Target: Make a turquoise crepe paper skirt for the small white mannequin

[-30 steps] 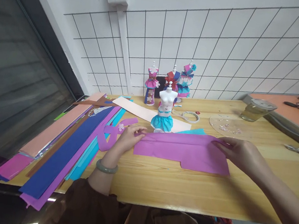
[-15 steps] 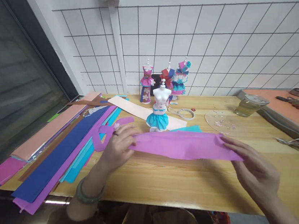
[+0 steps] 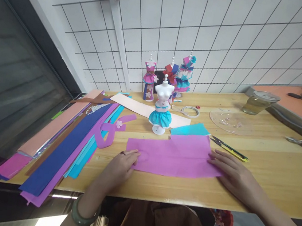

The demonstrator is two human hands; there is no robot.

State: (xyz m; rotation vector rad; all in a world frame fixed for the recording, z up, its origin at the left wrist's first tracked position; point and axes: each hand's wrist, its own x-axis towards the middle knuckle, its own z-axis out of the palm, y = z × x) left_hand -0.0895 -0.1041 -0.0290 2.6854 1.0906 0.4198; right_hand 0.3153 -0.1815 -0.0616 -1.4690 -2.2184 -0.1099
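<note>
I'm watching a left hand and right hand resting, fingers loosely extended, on opposite ends of a tabletop purple sheet, seemingly light, soft, easily creased, best held by its edges.

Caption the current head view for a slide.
Left hand and right hand rest on a purple sheet near a white mannequin in a turquoise skirt.

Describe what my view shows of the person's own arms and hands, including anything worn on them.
The left hand has a dark ring on one of its fingers, and a rounded grey-green bangle circles that wrist. The right hand and forearm show no jewellery or sleeve. Brown clothing shows at the bottom.
</note>
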